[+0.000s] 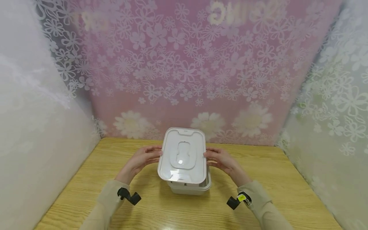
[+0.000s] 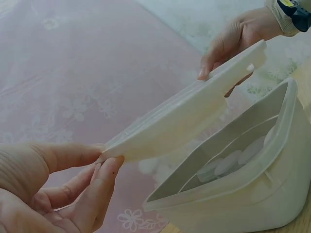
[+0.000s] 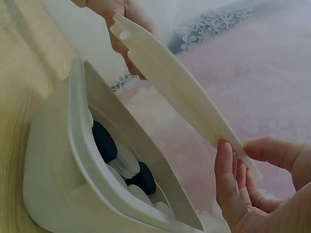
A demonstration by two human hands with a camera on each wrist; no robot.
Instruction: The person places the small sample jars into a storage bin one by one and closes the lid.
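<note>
A white plastic lid [image 1: 184, 155] is held up above an open white storage box [image 1: 189, 191], apart from its rim. My left hand [image 1: 145, 157] pinches the lid's left edge between thumb and fingers. On the opposite edge, my right hand [image 1: 219, 160] pinches it the same way. In the left wrist view the lid [image 2: 180, 119] tilts over the box [image 2: 252, 199]. Inside the box, the right wrist view shows dark rounded items [image 3: 103, 141] and pale or clear ones [image 3: 125, 162]; their kind is unclear.
The box stands on a wood-grain table [image 1: 138, 204]. Behind it hangs a pink floral curtain [image 1: 187, 80], with pale walls or curtains at both sides. Black camera mounts [image 1: 129, 195] sit on both wrists.
</note>
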